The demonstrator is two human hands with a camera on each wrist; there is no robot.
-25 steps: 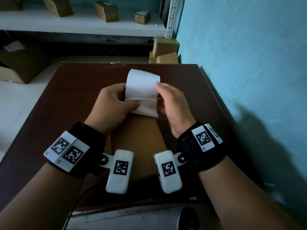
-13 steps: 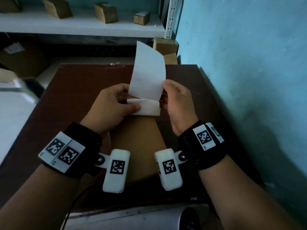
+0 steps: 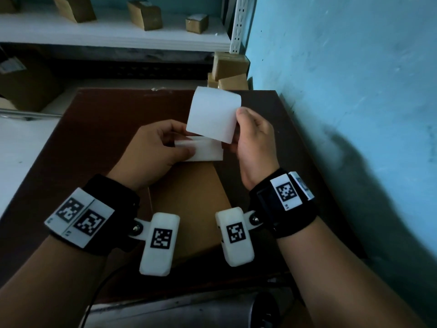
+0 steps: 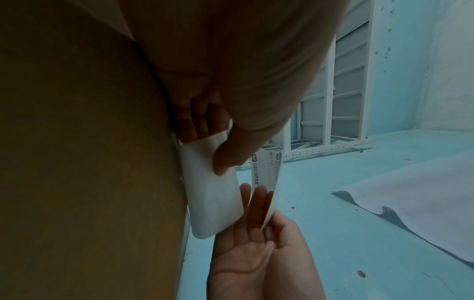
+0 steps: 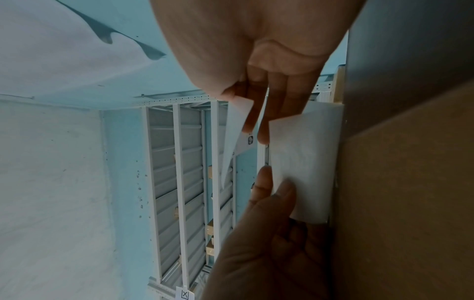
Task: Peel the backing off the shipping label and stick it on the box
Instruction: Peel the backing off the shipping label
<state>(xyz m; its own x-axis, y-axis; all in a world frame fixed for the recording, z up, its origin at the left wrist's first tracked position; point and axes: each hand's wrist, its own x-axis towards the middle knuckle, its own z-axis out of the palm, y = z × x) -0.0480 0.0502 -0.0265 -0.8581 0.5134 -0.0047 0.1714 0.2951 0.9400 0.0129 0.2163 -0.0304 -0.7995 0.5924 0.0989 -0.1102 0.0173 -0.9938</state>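
A flat cardboard box (image 3: pixel 189 197) lies on the brown table in front of me. Above its far end my left hand (image 3: pixel 182 143) pinches the folded white backing (image 3: pixel 203 151) between thumb and fingers. My right hand (image 3: pixel 238 129) pinches the right edge of the white label (image 3: pixel 214 114), which curls up and away from the backing. In the left wrist view the label (image 4: pixel 266 170) shows print on its far face, and the thumb presses on the backing (image 4: pixel 212 194). In the right wrist view the label (image 5: pixel 236 130) hangs apart from the backing (image 5: pixel 302 162). Whether they still join is hidden.
The table (image 3: pixel 94 138) stands against a teal wall (image 3: pixel 343 91) on the right. Behind it is a white shelf (image 3: pixel 118 36) with small cardboard boxes, and more boxes (image 3: pixel 229 69) are stacked at the corner. A large carton (image 3: pixel 23 86) sits at far left.
The right hand raised the label high and straight, then drew it right and lower; it now curls over, further off the backing. The left hand stayed on the backing.
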